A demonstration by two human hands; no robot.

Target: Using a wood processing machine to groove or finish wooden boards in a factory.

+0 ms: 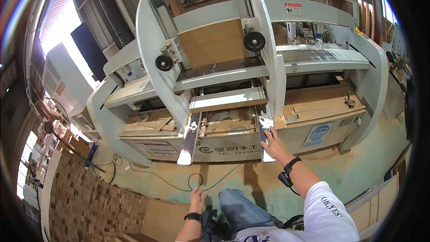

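My right hand (274, 147) reaches forward with its fingers spread, resting on the dark right-hand rail (265, 121) of a large grey-white woodworking machine. Nothing shows in its grasp. My left hand (196, 198) hangs low in front of the machine, loosely bent and apart from everything, with no object visible in it. Left of my right hand runs a matching rail (190, 136), worn white in patches. A white-topped panel (227, 99) with rows of small holes at its ends lies across both rails, further in.
Two tall white side plates (154, 69) carry black handwheels (255, 41). Wood strips (166, 123) lie on the machine's lower ledge. A cable (179, 190) loops over the floor. Stacked wood blocks (89, 197) stand at the lower left, near a fan (50, 111).
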